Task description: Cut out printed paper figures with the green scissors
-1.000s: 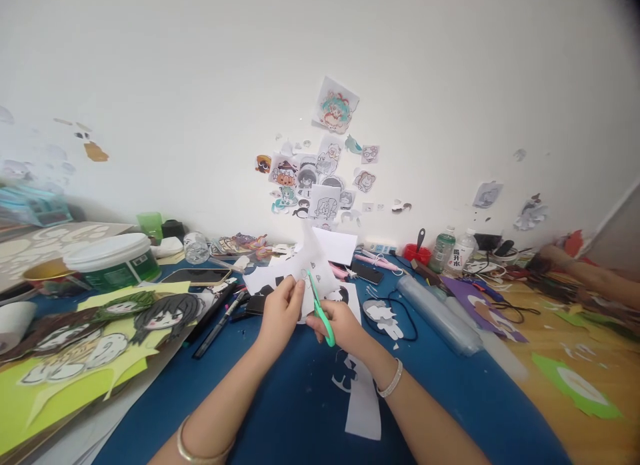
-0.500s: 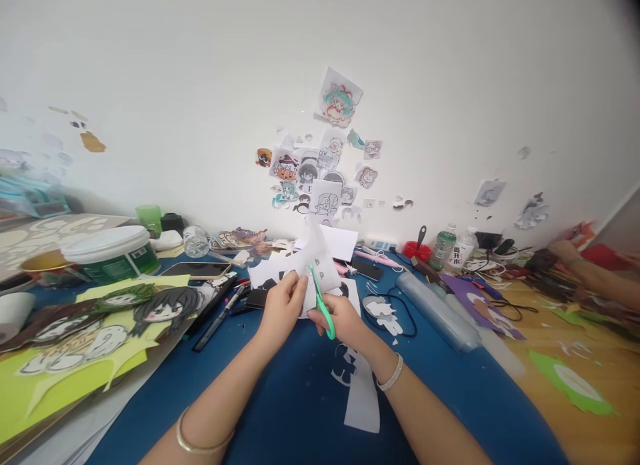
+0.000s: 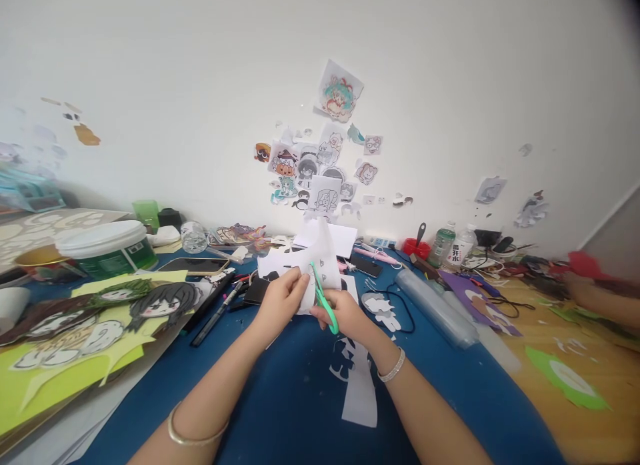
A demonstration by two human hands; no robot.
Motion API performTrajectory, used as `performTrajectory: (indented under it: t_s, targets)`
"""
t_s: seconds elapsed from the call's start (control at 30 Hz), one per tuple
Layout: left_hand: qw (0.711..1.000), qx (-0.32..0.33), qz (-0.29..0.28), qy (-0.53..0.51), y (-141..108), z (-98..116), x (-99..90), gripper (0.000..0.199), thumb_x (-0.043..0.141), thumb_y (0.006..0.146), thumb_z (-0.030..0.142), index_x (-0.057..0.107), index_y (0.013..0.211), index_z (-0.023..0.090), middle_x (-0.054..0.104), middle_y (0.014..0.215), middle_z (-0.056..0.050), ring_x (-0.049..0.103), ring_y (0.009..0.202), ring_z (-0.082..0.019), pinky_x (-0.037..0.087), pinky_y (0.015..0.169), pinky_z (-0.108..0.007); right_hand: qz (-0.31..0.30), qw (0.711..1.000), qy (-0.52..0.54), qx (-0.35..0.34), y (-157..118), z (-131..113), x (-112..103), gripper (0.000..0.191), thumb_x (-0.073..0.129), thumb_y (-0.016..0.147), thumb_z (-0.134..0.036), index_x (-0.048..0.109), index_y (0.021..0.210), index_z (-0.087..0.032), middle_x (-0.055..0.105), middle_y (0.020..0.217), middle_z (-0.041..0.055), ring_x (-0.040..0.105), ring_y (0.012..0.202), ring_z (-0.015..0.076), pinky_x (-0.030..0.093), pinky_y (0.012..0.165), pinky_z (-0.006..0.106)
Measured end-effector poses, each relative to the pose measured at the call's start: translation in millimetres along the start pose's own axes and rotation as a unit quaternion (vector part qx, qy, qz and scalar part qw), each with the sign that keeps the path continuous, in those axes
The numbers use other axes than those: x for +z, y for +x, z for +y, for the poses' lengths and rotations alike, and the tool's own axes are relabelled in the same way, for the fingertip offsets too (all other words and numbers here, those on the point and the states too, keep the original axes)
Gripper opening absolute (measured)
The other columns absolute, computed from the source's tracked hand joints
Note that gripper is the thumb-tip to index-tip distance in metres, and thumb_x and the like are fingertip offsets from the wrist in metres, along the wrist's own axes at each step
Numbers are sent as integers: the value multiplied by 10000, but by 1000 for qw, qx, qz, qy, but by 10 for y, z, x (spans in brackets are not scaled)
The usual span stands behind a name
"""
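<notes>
Near the middle of the view, my left hand [image 3: 283, 303] pinches the lower left part of a white sheet [image 3: 327, 255] with small dark printed shapes. Green scissors [image 3: 327, 311] are in my right hand [image 3: 345, 315], their blades lying over the sheet and pointing up and left. Whether the blades are closed is too small to tell. Below my right hand, a white paper strip [image 3: 360, 391] and curved scraps lie on the blue table surface [image 3: 300, 411]. More white papers with black shapes lie behind my hands, partly hidden.
Yellow sheets with cut-out characters [image 3: 160, 305] and a lidded tub [image 3: 113, 248] stand left, beside pens [image 3: 215, 318]. To the right are a clear plastic roll [image 3: 437, 308], bottles [image 3: 463, 246] and purple paper [image 3: 483, 301]. Another person's arm [image 3: 605, 301] reaches in at far right.
The view has shifted slightly. My left hand and the scissors in my right hand stay at the sheet, with only small movement. The other person's arm at far right has moved and looks blurred.
</notes>
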State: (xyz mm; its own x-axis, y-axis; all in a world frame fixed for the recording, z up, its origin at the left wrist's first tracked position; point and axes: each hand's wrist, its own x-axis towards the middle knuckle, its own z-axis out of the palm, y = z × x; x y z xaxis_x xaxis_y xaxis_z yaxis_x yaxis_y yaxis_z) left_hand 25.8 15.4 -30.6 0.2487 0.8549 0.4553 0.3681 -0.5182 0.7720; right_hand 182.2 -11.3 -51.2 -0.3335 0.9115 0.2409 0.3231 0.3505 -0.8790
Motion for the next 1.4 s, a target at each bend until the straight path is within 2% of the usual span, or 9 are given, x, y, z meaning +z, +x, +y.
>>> performTrajectory:
  t_s: [0.57,0.7,0.9,1.03,1.3,1.4]
  targets:
    - [996,-1,-77,-32,47,-43,-101,325,399,811,419,366,566,209,358,380,86,370,375,-92,292,435,-215,-27,1000,1,15,-23,-6,-63,331,587,738,-482,538,693,-157,488,511,-27,468,474,103,391,479,218]
    - [996,-4,-72,-45,49,-82,-76,338,395,815,421,365,557,205,374,388,79,381,396,-94,304,455,-216,-21,1000,2,11,-15,-10,-66,348,592,729,-493,520,669,-158,484,496,-33,463,463,100,389,475,217]
    - [998,17,-38,-56,28,-118,98,289,389,815,390,407,601,196,414,520,55,403,500,-105,322,493,-221,5,1000,-11,3,9,16,-71,367,589,728,-494,488,631,-156,501,491,-27,475,462,101,384,473,213]
    - [999,17,-29,-36,12,-92,121,284,357,829,382,400,624,191,397,586,47,398,574,-113,333,544,-228,-9,1000,-6,18,2,1,-92,341,623,704,-477,515,677,-154,507,511,-27,482,479,105,396,491,219]
    - [989,25,-141,-47,40,-44,-25,286,362,832,377,499,699,163,485,667,22,450,653,-131,365,611,-241,-46,999,4,26,-16,-50,-146,354,633,690,-481,533,709,-142,500,546,-18,479,504,112,398,498,230]
    - [983,16,-176,-58,36,-7,-63,299,353,837,376,482,666,169,473,611,29,449,606,-126,364,576,-237,-67,997,-3,29,-31,-56,-169,352,623,700,-480,541,729,-139,502,548,-18,478,502,111,402,504,233]
